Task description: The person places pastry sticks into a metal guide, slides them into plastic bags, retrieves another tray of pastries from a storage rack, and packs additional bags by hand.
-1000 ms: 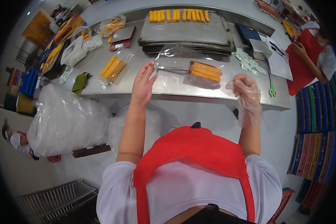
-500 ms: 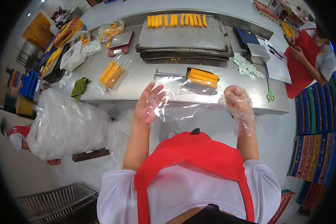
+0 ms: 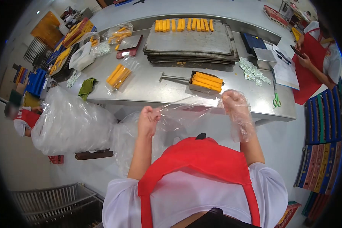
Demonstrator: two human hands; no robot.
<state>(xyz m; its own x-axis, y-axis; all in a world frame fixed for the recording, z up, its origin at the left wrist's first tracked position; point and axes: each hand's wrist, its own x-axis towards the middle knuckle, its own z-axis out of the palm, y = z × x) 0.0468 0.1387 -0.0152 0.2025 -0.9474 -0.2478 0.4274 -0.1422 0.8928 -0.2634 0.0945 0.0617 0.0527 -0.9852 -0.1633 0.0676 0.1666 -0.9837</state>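
I am holding a clear plastic bag (image 3: 192, 110) between my two hands, on the near side of the handled metal box (image 3: 204, 89).

My bare left hand (image 3: 149, 119) is pinching one end of the bag, its fingers curled nearly closed, nearer to me than the box and to its left; my right hand (image 3: 235, 105), in a clear plastic glove (image 3: 242, 128), is gripping the other end in a closed fist, just beside the box's near right corner. The box is resting on the metal surface (image 3: 148, 89), its handle (image 3: 174, 76) pointing left, and yellow-orange sticks (image 3: 208, 80) are lying side by side in it. Left of the box, a bagged bundle of sticks (image 3: 119, 76) is lying; beyond it, stacked baking trays (image 3: 190, 47) are sitting; to its right, green-handled scissors (image 3: 276, 102) are lying.
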